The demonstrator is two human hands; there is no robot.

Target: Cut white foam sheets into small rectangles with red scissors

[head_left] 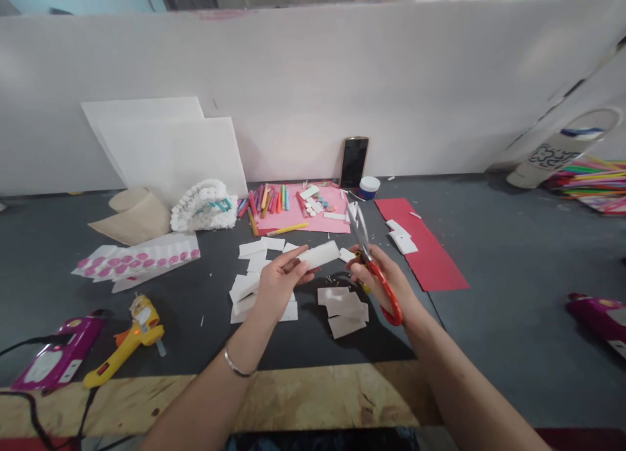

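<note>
My left hand [278,283] is closed round a white rectangular foam piece [320,254], held out above the dark mat. My right hand [384,278] grips red-handled scissors [374,268], whose blades are parted and point up and away, just right of the foam piece. Several cut white foam rectangles [345,307] lie on the mat below and left of both hands.
A yellow glue gun [128,343] and a purple box [59,356] lie front left. Pink-dotted white strips [137,259], a white fluffy object [204,206], markers [267,202] on pink paper, a phone [354,162], a red sheet [425,246] and white boards [171,151] sit behind.
</note>
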